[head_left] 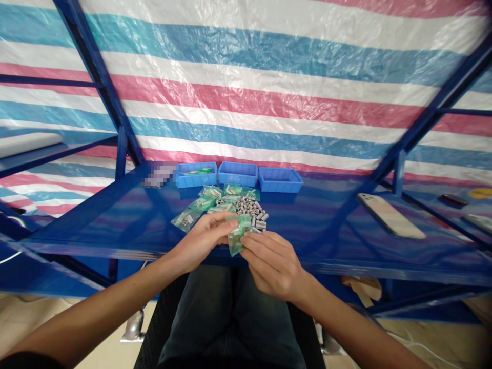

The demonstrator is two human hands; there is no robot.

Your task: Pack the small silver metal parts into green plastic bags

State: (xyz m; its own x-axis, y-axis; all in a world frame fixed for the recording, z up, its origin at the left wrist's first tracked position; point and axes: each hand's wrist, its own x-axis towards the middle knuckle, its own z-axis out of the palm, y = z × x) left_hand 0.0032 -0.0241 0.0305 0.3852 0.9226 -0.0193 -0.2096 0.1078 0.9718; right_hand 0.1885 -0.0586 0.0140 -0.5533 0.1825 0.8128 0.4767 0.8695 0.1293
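Both my hands meet at the front edge of a blue shelf [115,225]. Between them is a small green plastic bag [237,234]. My left hand [202,238] pinches its upper edge with thumb and fingers. From below and to the right, my right hand [272,264] grips the bag's lower part, fingers curled. Just behind the bag lies a heap of small grey metal cylinders [251,210]. Several filled green bags [207,205] lie spread to the left of the heap and behind it.
Three blue bins [280,180] stand in a row at the back of the shelf; the left one [196,175] holds green bags. A phone [390,215] lies face down to the right. Blue frame posts rise at both sides, a striped tarp behind. My legs are below the shelf.
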